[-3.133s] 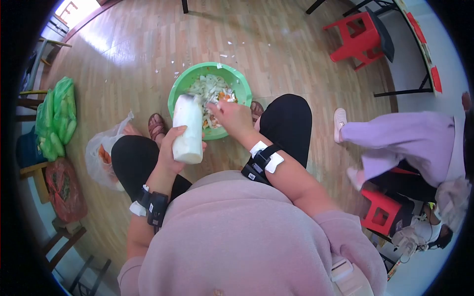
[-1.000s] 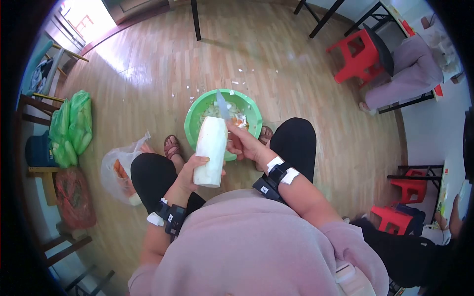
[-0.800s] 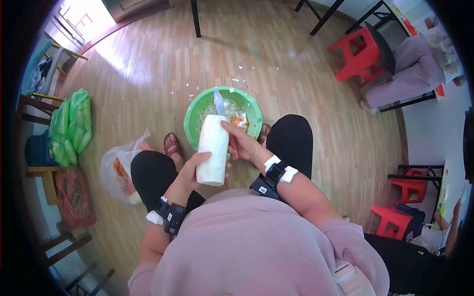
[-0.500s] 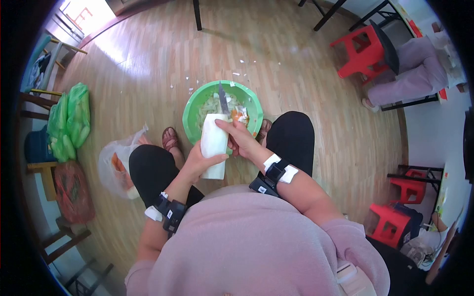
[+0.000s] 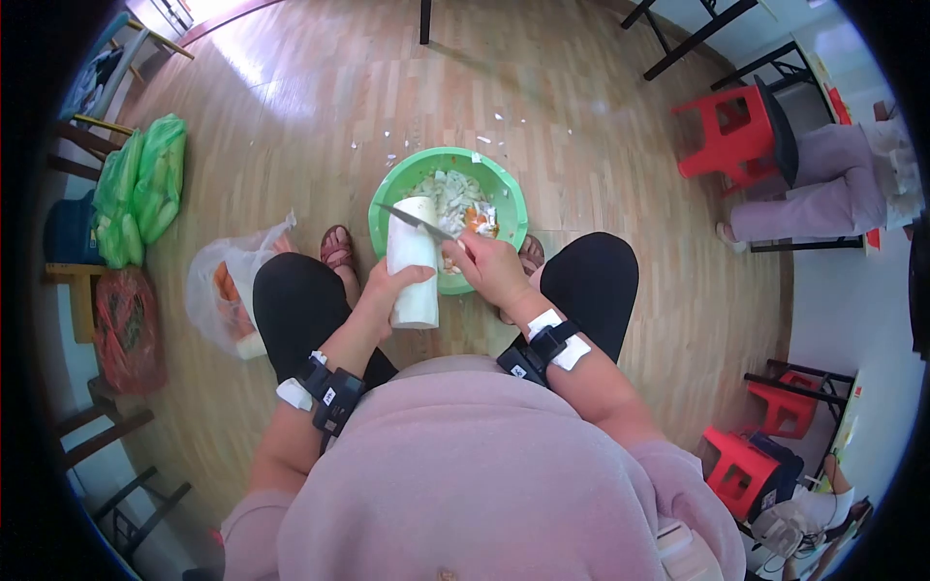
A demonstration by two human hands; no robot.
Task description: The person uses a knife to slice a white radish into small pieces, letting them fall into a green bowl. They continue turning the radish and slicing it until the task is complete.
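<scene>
My left hand is wrapped round the lower part of a thick white radish, which points away from me over the near rim of a green basin. In my right hand is a knife; its blade lies slantwise across the radish near the far end. White cut pieces and some orange bits are in the basin. The knife's handle is mostly hidden by my fingers.
Green bags of vegetables, a red bag and a clear bag with orange contents are at left. Red stools stand at right, near a seated person's legs. White scraps dot the floor beyond the basin.
The knife has swung from pointing away beyond the radish to lying across it, tip to the left. My right hand has moved off the radish to its right side.
</scene>
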